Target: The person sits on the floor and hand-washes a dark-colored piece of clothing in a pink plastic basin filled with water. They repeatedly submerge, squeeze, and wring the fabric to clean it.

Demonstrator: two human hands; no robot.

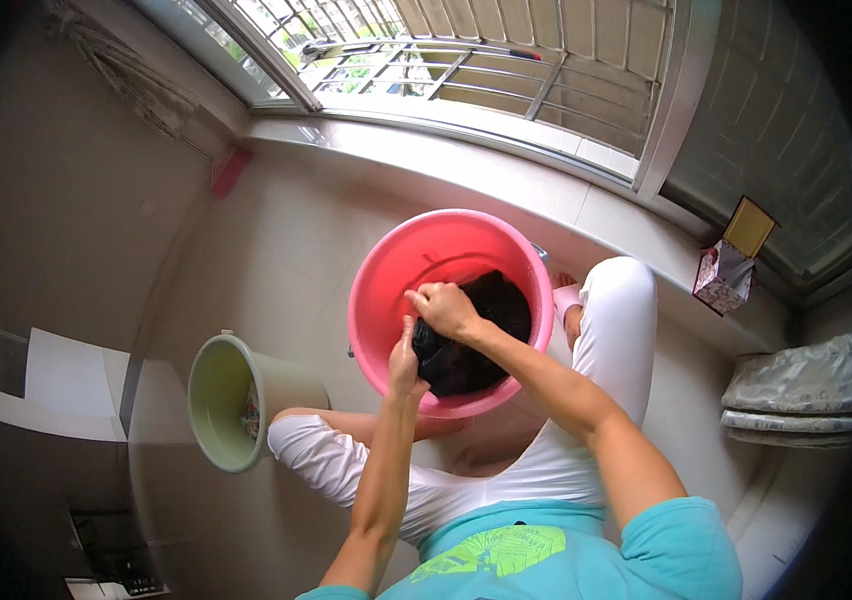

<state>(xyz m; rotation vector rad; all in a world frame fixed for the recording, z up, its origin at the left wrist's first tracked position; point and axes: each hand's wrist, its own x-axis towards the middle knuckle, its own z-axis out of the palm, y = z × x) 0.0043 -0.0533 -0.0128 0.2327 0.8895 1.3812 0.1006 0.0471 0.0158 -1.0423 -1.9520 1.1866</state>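
Note:
Between my knees stands a pink plastic bucket (388, 255) with a dark, wet-looking cloth (501, 300) bunched inside it. My left hand (405, 364) is over the near left part of the bucket, gripping a bunched part of the cloth, thumb pointing up. Just above it, my right hand (442, 307) is curled closed on the same cloth. Most of the cloth lies low on the bucket's right side. The fingers of both hands are partly hidden.
A pale green bucket (223, 405) with something patterned inside stands by my left knee. Beyond the pink bucket run a tiled ledge (471, 165) and a barred window. A patterned tissue box (722, 281) sits on the ledge's right end, above stacked folded cushions (793, 390).

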